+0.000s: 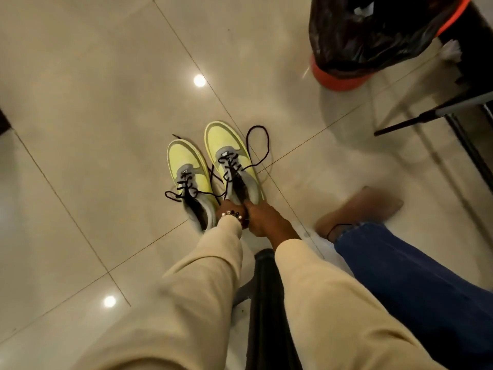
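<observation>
Holding the sneaker (221, 134) at its heel collar: right hand (264, 221) fingers pinch the collar rim, probably to spread the opening for the bare foot (362, 206), blurred, at 3 o'clock of it. Left hand (230, 209), mostly hidden behind sleeve and bead bracelet (233, 214), reaches the same heel; cannot tell its grip. Sneaker stands on the tiled floor (106, 129), toe toward 12 o'clock, laces (230, 166) loose for entry, just beside the other sneaker (188, 161) at 9 o'clock. Orange bin (338, 78) at 1 o'clock, well apart.
</observation>
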